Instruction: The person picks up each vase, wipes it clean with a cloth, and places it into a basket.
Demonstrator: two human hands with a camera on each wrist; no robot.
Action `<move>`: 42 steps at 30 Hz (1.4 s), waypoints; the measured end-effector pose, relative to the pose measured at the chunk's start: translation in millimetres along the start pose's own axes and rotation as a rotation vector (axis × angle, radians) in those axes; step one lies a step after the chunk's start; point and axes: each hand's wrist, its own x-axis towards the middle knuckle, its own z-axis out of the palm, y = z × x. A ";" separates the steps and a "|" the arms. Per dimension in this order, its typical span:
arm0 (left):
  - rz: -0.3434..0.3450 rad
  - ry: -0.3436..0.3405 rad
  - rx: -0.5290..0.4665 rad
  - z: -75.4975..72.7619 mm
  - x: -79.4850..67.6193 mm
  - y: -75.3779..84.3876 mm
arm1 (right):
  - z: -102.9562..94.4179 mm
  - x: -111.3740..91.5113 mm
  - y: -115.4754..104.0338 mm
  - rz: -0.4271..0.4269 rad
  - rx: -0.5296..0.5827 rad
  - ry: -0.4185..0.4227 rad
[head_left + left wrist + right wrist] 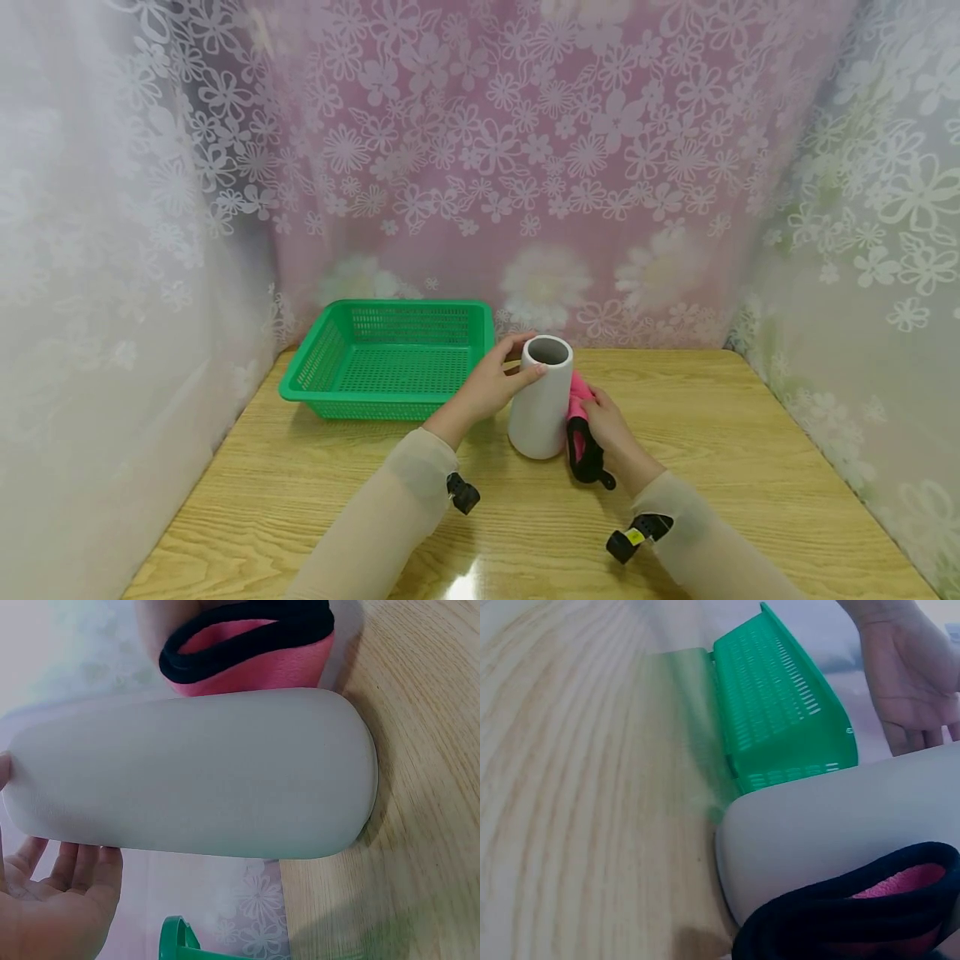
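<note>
A tall white vase [542,412] with a round open top and a wider base stands upright on the wooden table. My left hand [489,385] grips it near the rim, thumb in front and fingers around the far side. Pressed along the vase's right side is a pink cloth mitt [289,666] with a black-edged cuff and a small hanging loop. My right hand [609,425] holds this mitt, its fingers partly hidden behind the cloth. In the right wrist view, the black cuff [832,922] gapes and shows pink lining.
A green perforated basket [288,390] sits to the left of the vase, close behind my left forearm. The wooden table [712,433] extends to the right. Flowered curtains [525,167] hang at the back and along both sides.
</note>
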 end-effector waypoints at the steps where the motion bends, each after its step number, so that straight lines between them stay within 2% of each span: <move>1: -0.001 0.000 0.001 0.0 -0.1 -0.1 | -1.7 -0.6 -1.2 0.001 0.003 0.002; 11: -0.004 -0.001 0.006 0.0 -0.9 1.1 | -14.8 -12.8 -27.3 -0.017 0.042 0.007; 16: -0.008 0.001 0.004 0.4 -0.2 0.4 | -20.4 -22.6 -43.0 -0.046 0.092 -0.014; 21: -0.007 -0.001 0.004 0.6 0.2 -0.6 | -23.6 -34.1 -58.7 -0.079 0.102 0.001; 33: 0.003 0.002 0.012 0.1 2.3 -1.5 | -27.7 -53.1 -95.2 -0.264 0.100 0.030; 38: 0.008 -0.001 0.016 0.2 1.7 -1.1 | -25.8 -57.2 -102.2 -0.321 0.115 0.056; 42: 0.002 0.001 0.009 0.6 1.6 -1.5 | -21.5 -57.8 -102.7 -0.402 0.107 0.094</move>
